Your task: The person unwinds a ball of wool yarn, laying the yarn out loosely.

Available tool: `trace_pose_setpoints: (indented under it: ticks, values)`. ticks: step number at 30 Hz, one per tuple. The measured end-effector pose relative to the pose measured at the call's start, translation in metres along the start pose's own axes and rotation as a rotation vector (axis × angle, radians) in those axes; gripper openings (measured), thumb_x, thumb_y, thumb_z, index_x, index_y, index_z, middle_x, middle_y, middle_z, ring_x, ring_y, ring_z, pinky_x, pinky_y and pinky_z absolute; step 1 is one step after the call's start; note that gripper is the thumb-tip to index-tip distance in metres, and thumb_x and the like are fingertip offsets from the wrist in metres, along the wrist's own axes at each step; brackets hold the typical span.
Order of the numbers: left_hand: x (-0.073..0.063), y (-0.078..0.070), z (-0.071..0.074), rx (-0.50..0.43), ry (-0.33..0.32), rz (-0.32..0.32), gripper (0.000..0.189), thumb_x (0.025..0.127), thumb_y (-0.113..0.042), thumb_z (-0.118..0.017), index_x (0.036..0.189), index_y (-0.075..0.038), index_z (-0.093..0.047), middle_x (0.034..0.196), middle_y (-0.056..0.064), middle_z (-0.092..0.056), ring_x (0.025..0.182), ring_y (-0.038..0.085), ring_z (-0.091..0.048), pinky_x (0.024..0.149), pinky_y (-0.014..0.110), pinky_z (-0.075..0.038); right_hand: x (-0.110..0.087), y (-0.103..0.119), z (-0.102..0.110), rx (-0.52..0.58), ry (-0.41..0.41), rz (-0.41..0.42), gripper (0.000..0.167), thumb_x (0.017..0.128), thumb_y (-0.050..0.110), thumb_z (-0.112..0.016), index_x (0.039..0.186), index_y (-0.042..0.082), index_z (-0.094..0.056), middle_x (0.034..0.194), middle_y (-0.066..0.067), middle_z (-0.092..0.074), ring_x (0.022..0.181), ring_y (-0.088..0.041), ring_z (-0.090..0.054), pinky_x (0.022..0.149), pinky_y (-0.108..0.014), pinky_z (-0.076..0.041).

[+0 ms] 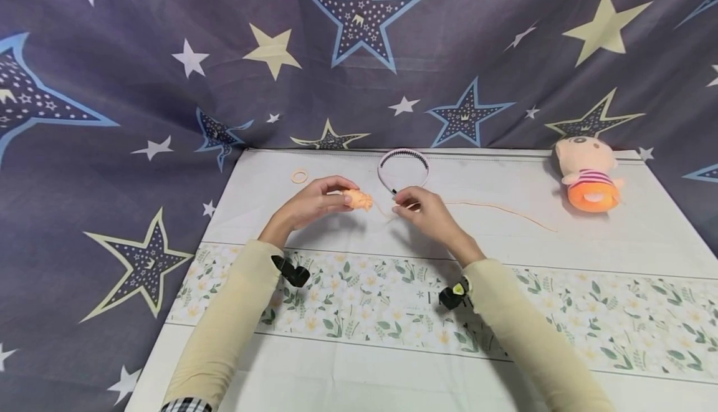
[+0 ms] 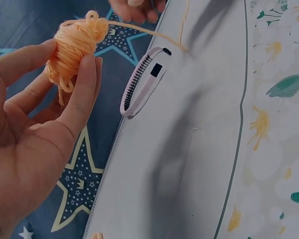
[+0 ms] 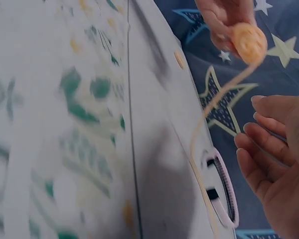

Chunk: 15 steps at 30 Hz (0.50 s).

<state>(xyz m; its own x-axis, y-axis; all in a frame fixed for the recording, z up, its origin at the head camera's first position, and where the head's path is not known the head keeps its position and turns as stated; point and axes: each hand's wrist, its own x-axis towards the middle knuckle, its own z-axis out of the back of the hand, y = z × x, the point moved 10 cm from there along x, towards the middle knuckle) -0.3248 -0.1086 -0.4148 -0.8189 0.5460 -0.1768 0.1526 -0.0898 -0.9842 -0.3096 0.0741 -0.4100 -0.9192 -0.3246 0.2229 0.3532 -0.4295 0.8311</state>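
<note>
My left hand (image 1: pixel 316 203) grips a small wound ball of orange yarn (image 2: pixel 72 50) between thumb and fingers, above the table. From the ball a loose strand (image 3: pixel 219 94) droops to the table and trails off to the right in the head view. My right hand (image 1: pixel 423 212) is raised to the right of the ball, its fingers loosely bent. In the right wrist view there is nothing between those fingers, and the strand runs past them, apart. Behind the right hand, a pale pink headband (image 1: pixel 404 150) with dark inner teeth lies on the table.
A pale orange ring (image 1: pixel 300 176) lies at the back left of the table. At the back right is a plush toy (image 1: pixel 591 175) with a striped top and orange bottom. A floral band (image 1: pixel 359 300) crosses the white table cover; a star-patterned curtain (image 1: pixel 449 38) hangs behind.
</note>
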Motion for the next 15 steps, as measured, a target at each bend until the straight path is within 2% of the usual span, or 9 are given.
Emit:
trace_pose_setpoints:
  ticks: [3,7,11,15]
  values:
    - [0.001,0.001,0.0,0.007,0.002,-0.002,0.031,0.093,-0.002,-0.057,0.123,0.006,-0.052,0.116,0.01,-0.055,0.098,0.017,-0.063,0.094,0.034,-0.052,0.004,0.006,-0.015,0.032,0.028,0.008,0.022,0.087,0.007,-0.069,0.106,-0.004,-0.065,0.104,-0.017,-0.068,0.093,-0.028,-0.066,0.086,-0.038,-0.054]
    - [0.001,0.0,-0.001,0.003,0.006,-0.002,0.031,0.093,-0.001,-0.057,0.122,0.006,-0.052,0.115,0.01,-0.056,0.097,0.018,-0.063,0.095,0.035,-0.051,0.007,0.012,-0.027,0.041,0.037,0.013,0.016,0.088,0.011,-0.069,0.101,0.002,-0.068,0.098,-0.012,-0.07,0.089,-0.022,-0.067,0.083,-0.032,-0.055]
    - [0.001,-0.001,-0.001,0.008,0.008,-0.005,0.031,0.092,-0.002,-0.058,0.122,0.005,-0.052,0.115,0.01,-0.055,0.099,0.018,-0.063,0.096,0.036,-0.051,0.007,0.012,-0.027,0.065,0.015,-0.006,0.01,0.089,0.015,-0.068,0.094,0.007,-0.07,0.091,-0.007,-0.071,0.082,-0.016,-0.066,0.077,-0.028,-0.055]
    - [0.0,-0.002,0.001,0.01,-0.007,0.002,0.031,0.092,-0.002,-0.059,0.122,0.005,-0.052,0.118,0.01,-0.054,0.1,0.018,-0.062,0.095,0.034,-0.051,0.002,0.008,-0.019,0.108,0.002,-0.034,0.01,0.089,0.018,-0.069,0.093,0.008,-0.07,0.09,-0.006,-0.071,0.081,-0.016,-0.065,0.074,-0.025,-0.053]
